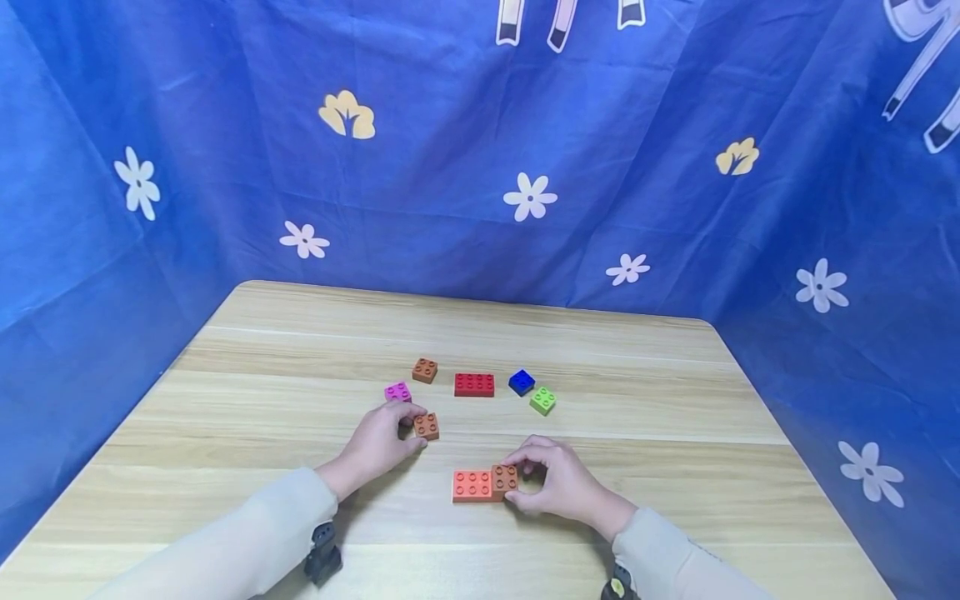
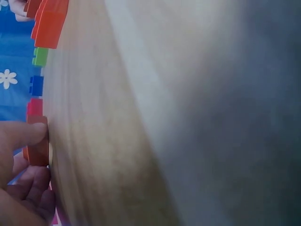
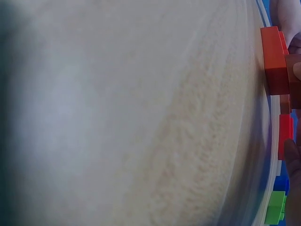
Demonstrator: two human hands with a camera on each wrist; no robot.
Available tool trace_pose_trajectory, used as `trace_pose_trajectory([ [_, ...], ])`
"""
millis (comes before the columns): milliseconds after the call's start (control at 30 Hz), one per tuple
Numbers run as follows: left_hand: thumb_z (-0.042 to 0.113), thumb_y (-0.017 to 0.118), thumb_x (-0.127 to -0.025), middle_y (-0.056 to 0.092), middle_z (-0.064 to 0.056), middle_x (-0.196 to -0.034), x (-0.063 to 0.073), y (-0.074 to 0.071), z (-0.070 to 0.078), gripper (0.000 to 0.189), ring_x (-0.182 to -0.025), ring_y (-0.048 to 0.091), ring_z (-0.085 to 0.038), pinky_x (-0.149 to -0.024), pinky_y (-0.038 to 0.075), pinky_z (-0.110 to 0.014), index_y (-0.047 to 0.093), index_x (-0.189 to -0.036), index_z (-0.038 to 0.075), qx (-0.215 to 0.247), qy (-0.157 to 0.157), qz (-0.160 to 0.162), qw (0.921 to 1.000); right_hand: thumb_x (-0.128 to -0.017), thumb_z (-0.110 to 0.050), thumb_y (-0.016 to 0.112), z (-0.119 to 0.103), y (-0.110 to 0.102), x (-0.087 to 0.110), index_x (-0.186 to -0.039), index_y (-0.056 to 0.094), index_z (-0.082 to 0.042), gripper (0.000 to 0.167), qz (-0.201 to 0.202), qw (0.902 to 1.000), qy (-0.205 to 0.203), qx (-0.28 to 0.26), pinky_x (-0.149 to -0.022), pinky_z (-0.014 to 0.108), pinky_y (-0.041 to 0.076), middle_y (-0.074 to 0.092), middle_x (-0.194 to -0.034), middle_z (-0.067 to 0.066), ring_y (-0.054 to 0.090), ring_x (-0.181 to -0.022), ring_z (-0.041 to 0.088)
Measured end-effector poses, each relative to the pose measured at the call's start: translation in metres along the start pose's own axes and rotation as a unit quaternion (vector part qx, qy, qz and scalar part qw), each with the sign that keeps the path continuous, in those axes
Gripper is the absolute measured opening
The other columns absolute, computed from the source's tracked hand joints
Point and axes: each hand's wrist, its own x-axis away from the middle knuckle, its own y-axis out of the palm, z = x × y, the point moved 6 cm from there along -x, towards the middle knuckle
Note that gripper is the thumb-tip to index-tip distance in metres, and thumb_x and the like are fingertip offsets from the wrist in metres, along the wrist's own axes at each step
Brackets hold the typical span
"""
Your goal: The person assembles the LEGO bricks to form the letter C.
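My left hand pinches a brown square brick between thumb and fingers, low at the table in the left wrist view. Just behind those fingers lies a magenta brick, partly covered by them. Nearer the front, my right hand grips a second brown brick at the right end of an orange brick. Seen from the right wrist, this brown brick sits at the stud side of the orange one, overhanging its end; whether it is pressed fully down I cannot tell.
Farther back on the wooden table lie another brown brick, a long red brick, a blue brick and a lime green brick. A blue patterned cloth hangs around the table's back and sides.
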Motion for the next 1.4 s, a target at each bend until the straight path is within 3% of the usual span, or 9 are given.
trace_pose_trajectory([
  [600, 0.005, 0.079, -0.071, 0.064, 0.004, -0.097, 0.026, 0.008, 0.036, 0.038, -0.088, 0.06, -0.016, -0.085, 0.05, -0.04, 0.067, -0.107, 0.006, 0.075, 0.052, -0.063, 0.9939, -0.065, -0.016, 0.085, 0.001, 0.0, 0.0, -0.102, 0.07, -0.014, 0.039, -0.002, 1.0, 0.009, -0.003, -0.072, 0.023, 0.05, 0.058, -0.086, -0.015, 0.058, -0.076, 0.011],
  [1000, 0.008, 0.079, -0.071, 0.063, 0.004, -0.1, 0.034, 0.011, 0.049, 0.039, -0.089, 0.06, -0.017, -0.084, 0.051, -0.04, 0.066, -0.108, 0.006, 0.057, 0.093, -0.094, 0.9895, -0.066, -0.016, 0.084, 0.003, 0.001, 0.001, -0.103, 0.07, -0.014, 0.039, -0.003, 0.9999, 0.01, -0.005, -0.072, 0.023, 0.05, 0.058, -0.086, -0.015, 0.058, -0.076, 0.01],
  [1400, 0.009, 0.081, -0.069, 0.062, 0.008, -0.096, 0.035, 0.011, 0.057, 0.037, -0.087, 0.059, -0.013, -0.082, 0.051, -0.035, 0.068, -0.104, 0.009, 0.036, 0.107, -0.105, 0.988, -0.066, -0.016, 0.084, 0.002, 0.0, 0.0, -0.102, 0.07, -0.014, 0.039, 0.002, 1.0, -0.006, 0.001, -0.071, 0.023, 0.05, 0.058, -0.085, -0.014, 0.058, -0.075, 0.011],
])
